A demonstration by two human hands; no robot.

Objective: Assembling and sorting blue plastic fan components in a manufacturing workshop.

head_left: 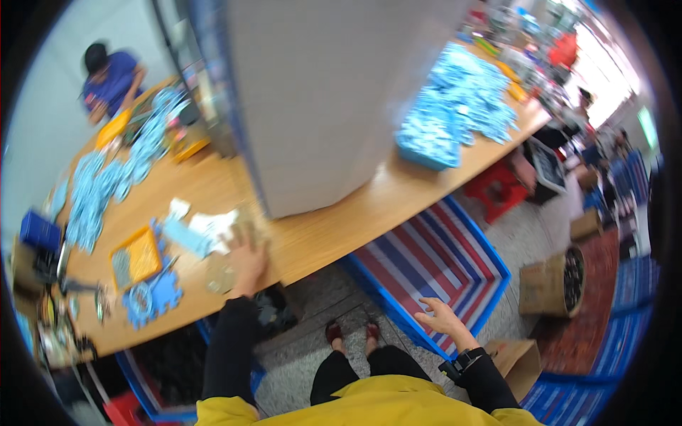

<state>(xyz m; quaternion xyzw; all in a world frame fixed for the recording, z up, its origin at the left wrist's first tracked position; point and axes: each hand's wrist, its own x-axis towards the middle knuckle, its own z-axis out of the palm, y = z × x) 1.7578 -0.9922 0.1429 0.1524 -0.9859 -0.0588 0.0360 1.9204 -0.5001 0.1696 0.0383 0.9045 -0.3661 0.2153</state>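
My left hand (247,257) reaches over the wooden table near its edge, fingers spread and slightly blurred. Just beyond its fingertips are a crumpled white sheet (217,226) and a flat light-blue strip (186,237). A tan roundish piece (219,274) lies beside that wrist. My right hand (442,317) hangs in the air with fingers apart and nothing in them. Below it is a large blue-rimmed bin (455,266) with red, white and blue stripes inside. On the left of the table, a yellow tray (137,257) with small grey parts stands by a blue interlocking mat (167,290).
A tall grey panel (320,99) rises from the table (305,248). Light-blue straps (99,188) lie to its left, and a piled blue basket (426,153) stands to its right. A red stool (497,188) and cardboard box (550,284) are on the floor. Another person (114,78) sits at far left.
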